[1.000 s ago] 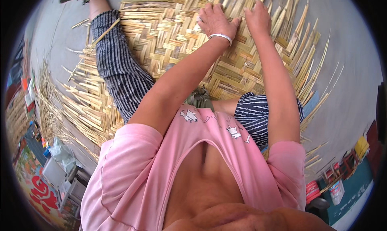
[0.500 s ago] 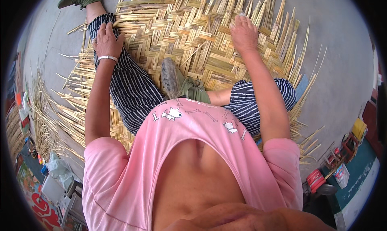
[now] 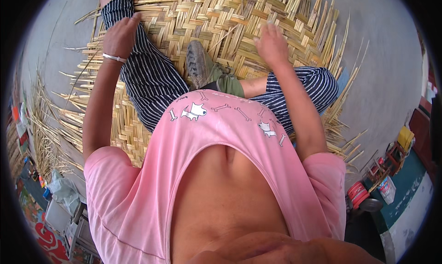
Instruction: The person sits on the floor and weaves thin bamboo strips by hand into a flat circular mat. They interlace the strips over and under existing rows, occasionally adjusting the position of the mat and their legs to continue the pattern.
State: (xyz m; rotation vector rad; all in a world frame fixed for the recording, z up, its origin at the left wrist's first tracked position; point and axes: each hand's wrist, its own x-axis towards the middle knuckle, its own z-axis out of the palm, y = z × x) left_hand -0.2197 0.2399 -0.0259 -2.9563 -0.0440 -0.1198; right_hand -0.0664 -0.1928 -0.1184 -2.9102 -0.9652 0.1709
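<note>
A large woven mat of split yellowish reed strips (image 3: 184,29) lies under and in front of me, its loose strip ends sticking out around the edges. My left hand (image 3: 120,37), with a white bangle at the wrist, is over my outstretched leg in striped trousers (image 3: 149,82). Its thumb side points right; the other fingers are partly hidden, and nothing shows in it. Over the right part of the weave is my right hand (image 3: 272,45), fingers extended and slightly blurred, holding nothing visible. My folded foot in a green shoe (image 3: 199,63) rests on the mat between the hands.
Loose reed stalks (image 3: 43,135) lie on the grey floor (image 3: 373,84) at left. Beyond them is a pale plastic bag (image 3: 64,190). At right stand a red bucket (image 3: 358,194), a dark pan (image 3: 371,204) and a small wooden rack (image 3: 395,156).
My left hand has come off the knee area and drawn back slightly. My right hand has moved back toward me from the far weave. The whole view has tilted a little toward my body.
</note>
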